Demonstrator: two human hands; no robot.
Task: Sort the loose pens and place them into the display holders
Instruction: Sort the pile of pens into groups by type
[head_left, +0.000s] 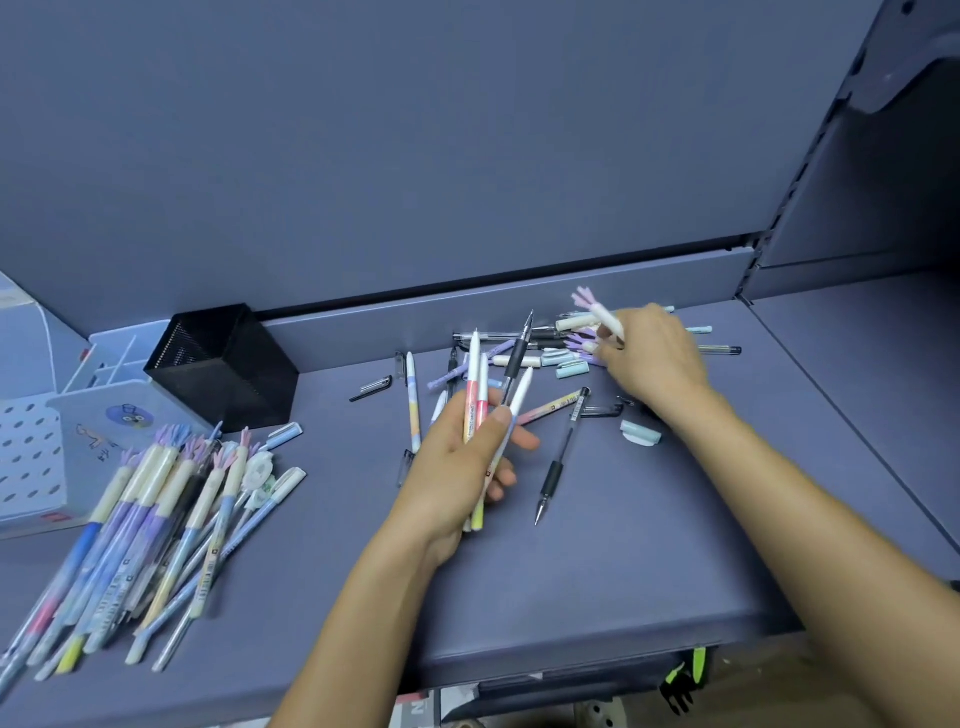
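My left hand (462, 467) is closed around a small bunch of pens (483, 379), white and pink ones plus a black one, tips pointing up and away. My right hand (649, 358) reaches into the scattered pens (540, 353) at the back of the shelf and grips a white pen with a lilac tassel end (597, 309). A black pen (558, 462) lies loose between my forearms. A sorted heap of pastel pens (156, 530) lies at the left. A black mesh holder (223, 364) stands behind that heap.
White and pale blue plastic organisers (62, 415) stand at the far left. Loose caps (641, 434) lie near my right wrist. The grey shelf (571, 597) has a back wall, an upright at the right, and a front edge below my arms.
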